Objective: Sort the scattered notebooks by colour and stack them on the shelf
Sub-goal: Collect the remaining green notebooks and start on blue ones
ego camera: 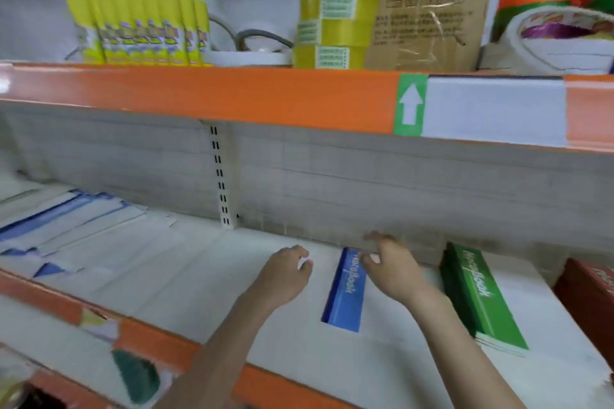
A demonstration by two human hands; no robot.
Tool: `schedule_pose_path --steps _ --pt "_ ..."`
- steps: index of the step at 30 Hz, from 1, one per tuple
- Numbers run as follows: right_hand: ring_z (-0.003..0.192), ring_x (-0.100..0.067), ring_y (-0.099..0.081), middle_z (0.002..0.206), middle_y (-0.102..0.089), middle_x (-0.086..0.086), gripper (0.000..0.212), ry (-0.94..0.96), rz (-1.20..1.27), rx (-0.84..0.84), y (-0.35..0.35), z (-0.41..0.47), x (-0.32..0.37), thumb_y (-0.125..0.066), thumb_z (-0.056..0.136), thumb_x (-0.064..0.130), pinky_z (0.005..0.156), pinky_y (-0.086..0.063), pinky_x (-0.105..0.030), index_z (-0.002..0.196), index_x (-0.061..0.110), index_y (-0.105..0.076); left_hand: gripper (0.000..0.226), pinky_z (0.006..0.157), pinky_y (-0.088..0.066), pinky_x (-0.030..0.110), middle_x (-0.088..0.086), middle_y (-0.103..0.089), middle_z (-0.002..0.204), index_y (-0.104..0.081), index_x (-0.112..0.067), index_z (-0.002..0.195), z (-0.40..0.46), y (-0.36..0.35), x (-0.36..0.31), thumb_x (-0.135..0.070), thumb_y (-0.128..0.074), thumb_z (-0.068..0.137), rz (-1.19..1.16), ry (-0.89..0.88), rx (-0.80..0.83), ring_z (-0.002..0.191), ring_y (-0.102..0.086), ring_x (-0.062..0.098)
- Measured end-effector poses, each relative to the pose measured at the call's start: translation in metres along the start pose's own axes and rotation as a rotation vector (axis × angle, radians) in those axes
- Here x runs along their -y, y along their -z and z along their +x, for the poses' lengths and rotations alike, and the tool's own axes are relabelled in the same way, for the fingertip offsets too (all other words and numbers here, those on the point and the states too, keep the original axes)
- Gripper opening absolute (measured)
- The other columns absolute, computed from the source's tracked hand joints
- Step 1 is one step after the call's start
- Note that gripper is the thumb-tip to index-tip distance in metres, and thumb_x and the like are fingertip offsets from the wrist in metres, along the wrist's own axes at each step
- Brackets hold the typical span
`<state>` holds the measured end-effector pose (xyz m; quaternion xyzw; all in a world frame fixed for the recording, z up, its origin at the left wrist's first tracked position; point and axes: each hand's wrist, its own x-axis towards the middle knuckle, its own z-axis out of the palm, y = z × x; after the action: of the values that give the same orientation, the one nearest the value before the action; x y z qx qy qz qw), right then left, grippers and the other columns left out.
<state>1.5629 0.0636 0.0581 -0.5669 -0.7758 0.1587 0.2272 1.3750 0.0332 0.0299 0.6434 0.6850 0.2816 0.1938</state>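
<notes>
- Both hands are reaching far into the shelf (206, 272): left hand (286, 273) loosely curled, holding nothing; right hand (392, 267) spread, fingertips touching the blue notebook (345, 292).
- I'm seeing its long axis running near-to-far, between the hands, right nearer.
- Green notebook (481, 295) is lying further right.

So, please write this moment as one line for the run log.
left hand: open, beside blue notebook | right hand: open, at its far end | green stack: shelved
</notes>
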Motion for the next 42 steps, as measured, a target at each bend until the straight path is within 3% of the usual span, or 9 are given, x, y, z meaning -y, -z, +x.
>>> schedule_pose_path --steps 6,14,21,26,34,42 --pt "0.128 -0.024 -0.044 0.141 -0.044 -0.009 0.044 0.151 0.008 0.11 -0.074 0.017 0.096 -0.046 0.097 0.029 0.096 -0.032 -0.024 0.138 0.015 -0.04 0.037 0.103 -0.039 0.032 0.01 -0.05 0.134 -0.049 -0.011 0.132 -0.026 0.08 0.093 -0.027 -0.041 0.1 0.131 0.135 -0.057 0.124 -0.048 0.021" --pt "0.129 -0.018 -0.042 0.142 -0.041 -0.006 0.045 0.319 0.063 0.269 -0.167 0.028 0.222 -0.045 0.098 0.027 0.1 -0.029 -0.02 0.141 0.015 -0.038 0.039 0.099 -0.04 0.03 0.009 -0.05 0.133 -0.046 -0.013 0.135 -0.06 0.174 0.202 -0.028 -0.041 0.099 0.253 0.259 -0.119 0.121 -0.049 0.02" --pt "0.127 -0.02 -0.043 0.139 -0.042 -0.005 0.045 0.426 0.074 0.331 -0.229 0.032 0.312 -0.046 0.096 0.025 0.1 -0.033 -0.025 0.139 0.017 -0.038 0.041 0.094 -0.042 0.032 0.008 -0.045 0.137 -0.042 -0.013 0.137 -0.094 0.234 0.271 -0.028 -0.037 0.099 0.3 0.377 -0.134 0.118 -0.051 0.023" --pt "0.125 -0.021 -0.045 0.139 -0.043 -0.006 0.043 0.51 0.088 0.341 -0.255 0.036 0.36 -0.044 0.097 0.025 0.101 -0.034 -0.027 0.138 0.016 -0.039 0.033 0.088 -0.048 0.036 0.009 -0.052 0.123 -0.05 -0.009 0.124 -0.108 0.265 0.307 -0.024 -0.035 0.099 0.342 0.441 -0.168 0.098 -0.053 0.021" --pt "0.124 -0.022 -0.047 0.138 -0.044 -0.004 0.043 0.557 0.062 0.378 -0.313 0.054 0.43 -0.046 0.096 0.028 0.105 -0.038 -0.033 0.138 0.019 -0.04 0.044 0.101 -0.041 0.032 0.005 -0.043 0.141 -0.037 -0.016 0.142 -0.115 0.309 0.375 -0.028 -0.038 0.1 0.353 0.487 -0.197 0.125 -0.046 0.021" --pt "0.12 -0.023 -0.049 0.136 -0.044 -0.004 0.04 0.583 0.068 0.387 -0.376 0.102 0.523 -0.044 0.096 0.03 0.102 -0.041 -0.035 0.134 0.018 -0.041 0.043 0.098 -0.042 0.033 0.006 -0.043 0.14 -0.037 -0.017 0.141 -0.089 0.382 0.462 -0.029 -0.039 0.1 0.376 0.506 -0.228 0.123 -0.048 0.023"
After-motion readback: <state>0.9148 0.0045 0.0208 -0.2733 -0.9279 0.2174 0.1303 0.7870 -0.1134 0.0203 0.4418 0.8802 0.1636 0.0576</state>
